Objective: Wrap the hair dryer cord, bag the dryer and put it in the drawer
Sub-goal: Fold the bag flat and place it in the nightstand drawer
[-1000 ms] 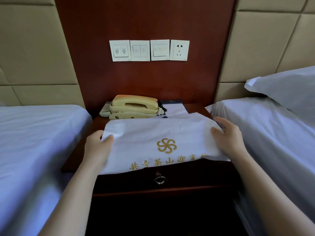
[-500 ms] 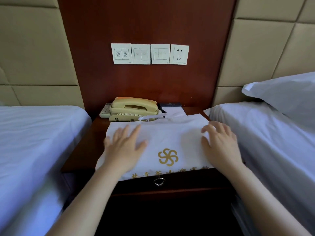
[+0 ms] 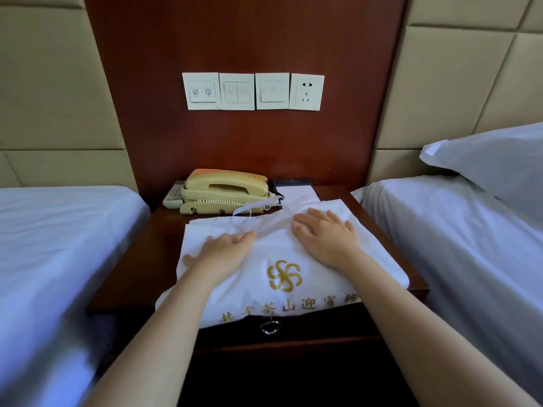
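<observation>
Dryer bag (image 3: 276, 251), white fabric w/ gold pinwheel logo and a row of gold chars, lies flat on top of the dark wood nightstand (image 3: 141, 259). Its near edge overhangs the front, just above the drawer's ring pull (image 3: 270, 328). Dryer itself isn't visible, so can't tell if it's inside. Your L hand (image 3: 226, 251) is palm down on the bag's left-middle, fingers straight and together, pointing right, pressing the cloth and gripping nothing. Your R hand (image 3: 326, 239) is palm down on the upper right part, fingers extended and slightly spread, also grasping nothing. Fabric is creased between the two hands. The bag's white drawstring (image 3: 252, 208) trails off the far edge and loops against the base of the beige phone (image 3: 224, 190) at the back of the nightstand. A remote (image 3: 174, 195) sits touching the phone's left side, and a notepad (image 3: 296, 195) is on the right, its near part under the bag. Wall behind: 3 switch plates (image 3: 236, 91) and 1 socket (image 3: 306, 91) in a row. White-sheeted bed on the left (image 3: 58, 245) and on the right (image 3: 455, 245), w/ a pillow (image 3: 493, 160) on the R one.
</observation>
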Demonstrator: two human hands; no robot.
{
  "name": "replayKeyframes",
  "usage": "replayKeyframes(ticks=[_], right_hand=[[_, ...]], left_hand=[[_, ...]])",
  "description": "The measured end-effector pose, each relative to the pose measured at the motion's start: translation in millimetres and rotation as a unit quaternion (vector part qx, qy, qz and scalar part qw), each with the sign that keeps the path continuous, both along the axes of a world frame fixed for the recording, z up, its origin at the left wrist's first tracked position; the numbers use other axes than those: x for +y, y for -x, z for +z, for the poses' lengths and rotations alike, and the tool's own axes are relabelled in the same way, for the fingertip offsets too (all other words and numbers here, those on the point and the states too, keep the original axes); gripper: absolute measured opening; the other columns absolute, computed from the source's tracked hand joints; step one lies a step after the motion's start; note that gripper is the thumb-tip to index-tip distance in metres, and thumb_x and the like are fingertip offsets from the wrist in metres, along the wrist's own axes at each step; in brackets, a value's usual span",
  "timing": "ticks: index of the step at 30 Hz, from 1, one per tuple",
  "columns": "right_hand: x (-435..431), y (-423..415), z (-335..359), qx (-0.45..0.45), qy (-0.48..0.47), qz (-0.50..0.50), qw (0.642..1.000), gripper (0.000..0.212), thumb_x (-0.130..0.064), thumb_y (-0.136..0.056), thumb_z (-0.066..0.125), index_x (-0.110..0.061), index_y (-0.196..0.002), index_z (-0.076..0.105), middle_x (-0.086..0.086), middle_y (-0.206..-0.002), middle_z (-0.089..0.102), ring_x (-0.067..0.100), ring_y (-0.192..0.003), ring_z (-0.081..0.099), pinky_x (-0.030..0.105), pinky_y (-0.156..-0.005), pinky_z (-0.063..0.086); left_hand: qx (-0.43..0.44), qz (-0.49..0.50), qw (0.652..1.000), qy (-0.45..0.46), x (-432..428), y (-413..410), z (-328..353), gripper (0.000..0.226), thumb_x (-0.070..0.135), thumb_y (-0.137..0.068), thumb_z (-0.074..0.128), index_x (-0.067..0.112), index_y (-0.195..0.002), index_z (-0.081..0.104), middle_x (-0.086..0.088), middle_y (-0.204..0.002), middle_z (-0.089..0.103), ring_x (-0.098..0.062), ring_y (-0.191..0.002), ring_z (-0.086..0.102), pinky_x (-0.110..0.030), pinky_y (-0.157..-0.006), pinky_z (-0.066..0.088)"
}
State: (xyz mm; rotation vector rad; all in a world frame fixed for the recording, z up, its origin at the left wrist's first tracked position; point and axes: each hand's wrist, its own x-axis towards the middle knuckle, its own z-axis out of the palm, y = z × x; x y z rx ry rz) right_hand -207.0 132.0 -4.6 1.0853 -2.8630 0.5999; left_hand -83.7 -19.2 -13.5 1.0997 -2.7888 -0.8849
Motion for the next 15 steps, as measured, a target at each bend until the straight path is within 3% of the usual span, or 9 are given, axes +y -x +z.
replayKeyframes(ticks=[3, 8, 10, 12, 15], right_hand=[[2, 4, -2, -0.028, 0.000, -0.023, 0.999, 0.046, -0.059, -0.090, 0.030, -0.047, -0.135, 0.036, -0.015, -0.152, 0.027, 0.022, -0.143, 0.018, 0.055, -0.110, 0.014], [7, 3, 0, -0.107, 0.025, -0.054, 0.992, 0.064, -0.072, -0.081, 0.035, -0.045, -0.139, 0.027, -0.003, -0.151, 0.032, 0.030, -0.137, 0.029, 0.056, -0.107, 0.028], [11, -2, 0, -0.121, 0.028, -0.067, 0.990, 0.066, -0.072, -0.081, 0.035, -0.044, -0.140, 0.024, 0.002, -0.149, 0.034, 0.035, -0.132, 0.036, 0.053, -0.105, 0.033], [15, -8, 0, -0.124, 0.031, -0.072, 0.989, 0.065, -0.069, -0.083, 0.036, -0.043, -0.141, 0.023, 0.004, -0.147, 0.036, 0.036, -0.129, 0.040, 0.050, -0.103, 0.036], [23, -17, -1, -0.122, 0.030, -0.068, 0.990, 0.062, -0.063, -0.086, 0.038, -0.041, -0.142, 0.021, 0.008, -0.143, 0.039, 0.038, -0.123, 0.045, 0.046, -0.097, 0.039]], left_hand=[[0.017, 0.029, 0.999, -0.009, -6, -14, -9, 0.058, 0.066, -0.088, 0.017, 0.048, -0.142, 0.031, 0.011, -0.160, 0.011, -0.022, -0.147, -0.001, -0.061, -0.111, -0.001], [-0.003, 0.062, 0.998, -0.027, -11, -26, -13, 0.065, 0.065, -0.089, 0.017, 0.041, -0.149, 0.016, 0.008, -0.161, 0.003, -0.026, -0.148, -0.005, -0.060, -0.111, -0.003], [-0.004, 0.103, 0.994, -0.019, -11, -33, -13, 0.060, 0.057, -0.090, 0.019, 0.034, -0.145, 0.029, 0.002, -0.159, 0.016, -0.030, -0.147, 0.004, -0.061, -0.111, 0.000], [0.018, 0.157, 0.987, 0.038, -9, -43, -15, 0.053, 0.048, -0.092, 0.019, 0.024, -0.131, 0.046, -0.006, -0.147, 0.040, -0.031, -0.140, 0.025, -0.061, -0.111, 0.006], [0.157, 0.169, 0.955, 0.185, 8, -67, -23, 0.043, 0.038, -0.096, 0.034, 0.016, -0.129, 0.049, -0.006, -0.142, 0.046, -0.026, -0.136, 0.033, -0.057, -0.112, 0.009]])
